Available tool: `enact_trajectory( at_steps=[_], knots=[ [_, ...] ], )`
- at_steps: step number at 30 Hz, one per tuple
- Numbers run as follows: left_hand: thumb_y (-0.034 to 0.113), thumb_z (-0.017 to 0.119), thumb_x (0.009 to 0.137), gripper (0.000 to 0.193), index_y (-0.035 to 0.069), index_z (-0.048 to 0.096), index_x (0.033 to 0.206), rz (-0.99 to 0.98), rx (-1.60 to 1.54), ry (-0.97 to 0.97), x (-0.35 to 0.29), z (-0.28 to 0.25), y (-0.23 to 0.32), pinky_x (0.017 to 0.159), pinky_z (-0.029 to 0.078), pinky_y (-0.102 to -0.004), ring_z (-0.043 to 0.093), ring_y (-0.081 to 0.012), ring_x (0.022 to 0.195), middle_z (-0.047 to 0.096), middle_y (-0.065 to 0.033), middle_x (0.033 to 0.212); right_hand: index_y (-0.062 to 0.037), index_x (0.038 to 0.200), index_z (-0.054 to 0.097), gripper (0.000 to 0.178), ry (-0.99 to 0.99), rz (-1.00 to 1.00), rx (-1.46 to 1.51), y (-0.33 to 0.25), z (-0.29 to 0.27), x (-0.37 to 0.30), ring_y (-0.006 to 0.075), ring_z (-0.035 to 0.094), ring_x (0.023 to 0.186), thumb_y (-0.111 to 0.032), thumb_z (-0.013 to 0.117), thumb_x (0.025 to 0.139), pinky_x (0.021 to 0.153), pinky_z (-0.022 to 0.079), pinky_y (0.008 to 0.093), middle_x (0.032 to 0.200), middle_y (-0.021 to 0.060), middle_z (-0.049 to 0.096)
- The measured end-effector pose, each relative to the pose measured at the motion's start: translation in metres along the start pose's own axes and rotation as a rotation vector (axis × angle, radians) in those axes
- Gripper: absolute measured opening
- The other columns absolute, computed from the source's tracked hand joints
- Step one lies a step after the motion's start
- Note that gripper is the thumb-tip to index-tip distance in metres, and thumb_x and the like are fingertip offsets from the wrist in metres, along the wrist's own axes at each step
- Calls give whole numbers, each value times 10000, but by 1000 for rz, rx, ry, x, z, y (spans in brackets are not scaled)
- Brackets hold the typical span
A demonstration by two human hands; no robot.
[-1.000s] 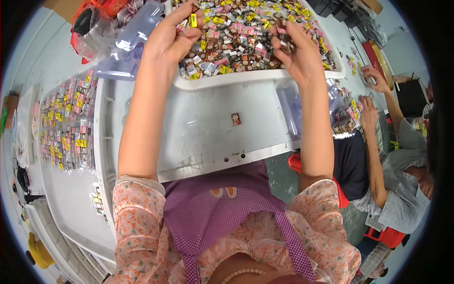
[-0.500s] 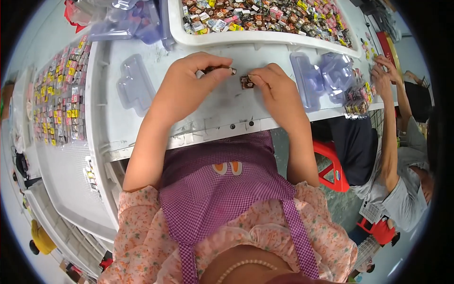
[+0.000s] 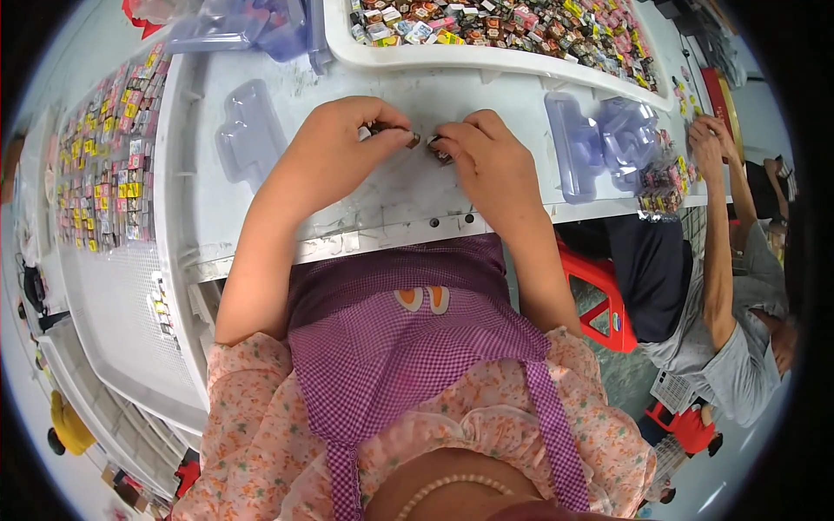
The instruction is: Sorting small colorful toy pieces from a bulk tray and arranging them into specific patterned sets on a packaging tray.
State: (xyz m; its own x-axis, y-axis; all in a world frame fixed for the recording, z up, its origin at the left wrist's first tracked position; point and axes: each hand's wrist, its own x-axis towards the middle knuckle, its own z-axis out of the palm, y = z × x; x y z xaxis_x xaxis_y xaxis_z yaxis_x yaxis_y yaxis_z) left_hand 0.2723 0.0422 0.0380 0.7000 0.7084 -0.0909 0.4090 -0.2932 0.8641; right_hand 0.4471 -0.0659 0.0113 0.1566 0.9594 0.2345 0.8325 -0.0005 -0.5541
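Observation:
Over the white table point(image 3: 382, 204), my left hand point(image 3: 343, 148) is closed on a short row of small brown boxes point(image 3: 413, 141), mostly covered by its thumb and fingers. Just to the right, my right hand point(image 3: 493, 169) pinches a small dark brown box point(image 3: 441, 154) between thumb and fingertips. A narrow gap separates the two hands. Left of my left hand lies a clear, stepped plastic tray point(image 3: 249, 130). More clear plastic trays point(image 3: 573, 148) rest to the right of my right hand.
A white bin point(image 3: 486, 59) of mixed tiny boxes stands at the back. Stacked clear trays point(image 3: 234, 33) are at the back left. Filled packs point(image 3: 117, 165) lie on a perforated tray point(image 3: 126, 321) at left. A co-worker's hands point(image 3: 708, 143) work at right, near a red stool point(image 3: 608, 300).
My right hand has moved left with its dark brown box, closer to my left hand. My left hand keeps its hold on the brown boxes. The whole view has shifted slightly.

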Motion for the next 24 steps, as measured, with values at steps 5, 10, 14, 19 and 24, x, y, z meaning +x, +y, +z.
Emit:
enact_trajectory(
  at_steps=[5, 10, 14, 19, 24],
  knots=[
    [161, 647, 824, 190, 11, 660, 940, -26, -60, -170, -14, 11, 0, 722, 482, -342, 627, -251, 791, 676, -132, 870, -89, 1016, 670, 243, -51, -76, -68, 2, -2, -4, 234, 644, 774, 11, 592, 809, 659, 521, 325, 908, 78, 567],
    [140, 616, 831, 150, 20, 644, 916, -15, 171, -170, -9, 17, 9, 730, 485, -389, 619, -331, 825, 657, -152, 859, -64, 1037, 660, 284, -103, -79, 31, 6, -7, -10, 226, 655, 813, 52, 570, 793, 687, 526, 314, 928, 100, 558],
    [108, 614, 813, 129, 16, 640, 898, 44, 157, -140, -2, 21, 7, 703, 479, -354, 601, -287, 776, 642, -134, 870, -37, 1020, 654, 247, -111, -84, -5, 4, -7, -7, 246, 638, 801, 37, 599, 792, 680, 520, 325, 941, 110, 560],
    [105, 597, 837, 122, 32, 640, 925, 98, 269, -91, 4, 27, 3, 746, 478, -396, 605, -332, 832, 612, -134, 929, -32, 1005, 652, 234, -29, -56, -43, 1, -1, -9, 259, 622, 811, 36, 618, 784, 670, 513, 337, 942, 113, 564],
    [102, 621, 820, 164, 56, 637, 977, 103, 207, -48, -6, 21, 3, 732, 485, -395, 604, -322, 814, 602, -122, 905, -44, 1050, 653, 284, -59, -66, 70, 4, -7, -9, 252, 600, 812, 42, 629, 780, 670, 513, 332, 930, 106, 554]
  ],
)
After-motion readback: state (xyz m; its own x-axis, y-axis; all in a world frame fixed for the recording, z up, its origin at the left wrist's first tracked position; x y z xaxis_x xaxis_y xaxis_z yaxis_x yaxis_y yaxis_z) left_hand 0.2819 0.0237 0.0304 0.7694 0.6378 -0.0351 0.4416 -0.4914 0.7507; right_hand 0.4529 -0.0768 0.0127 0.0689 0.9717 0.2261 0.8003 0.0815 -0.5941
